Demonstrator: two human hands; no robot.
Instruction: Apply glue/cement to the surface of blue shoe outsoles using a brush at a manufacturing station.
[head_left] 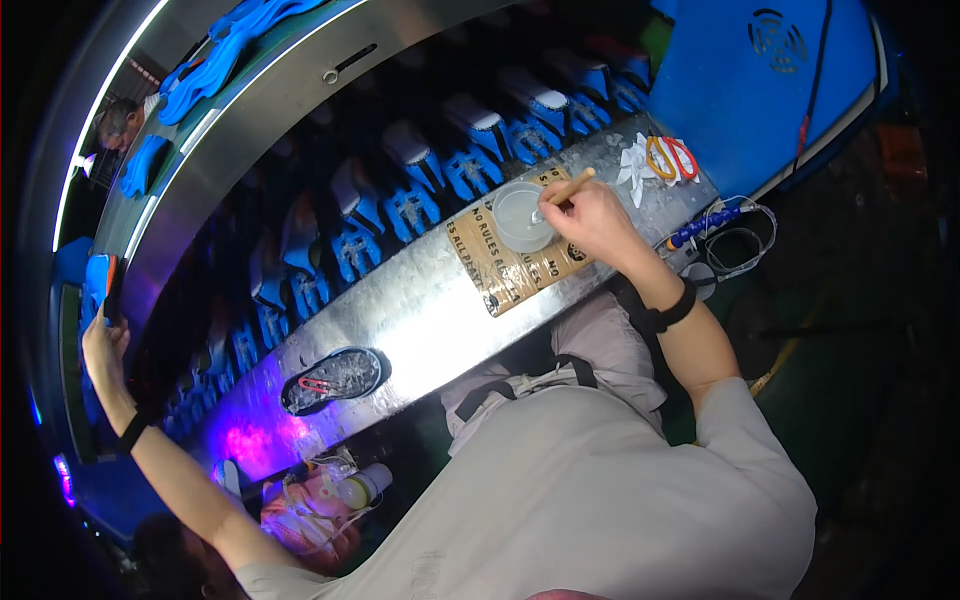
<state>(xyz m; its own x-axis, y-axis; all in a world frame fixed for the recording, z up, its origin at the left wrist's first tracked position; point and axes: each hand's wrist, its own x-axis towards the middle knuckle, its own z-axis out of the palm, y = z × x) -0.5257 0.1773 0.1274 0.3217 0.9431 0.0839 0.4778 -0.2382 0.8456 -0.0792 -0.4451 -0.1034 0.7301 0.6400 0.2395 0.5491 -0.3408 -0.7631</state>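
Note:
My right hand (588, 220) is closed round the wooden handle of a brush (568, 188). The brush's lower end reaches into a translucent round tub (520, 225), which holds a pale liquid. Under the tub, a sheet of printed brown cardboard (505, 280) lies on the metal bench. Far to the left, my stretched-out left hand (105, 350) has its fingers closed on the lower end of a blue shoe part (98, 275) with an orange and dark edge. Its exact shape is hard to make out near the picture's rim.
A dark shoe sole (335, 380) lies on the metal bench (415, 330). Rows of blue shoe parts (410, 210) stand behind it. More blue pieces (145, 165) rest on the upper conveyor. Yellow and red loops (670, 158), white scraps and a blue jointed hose (705, 228) are right.

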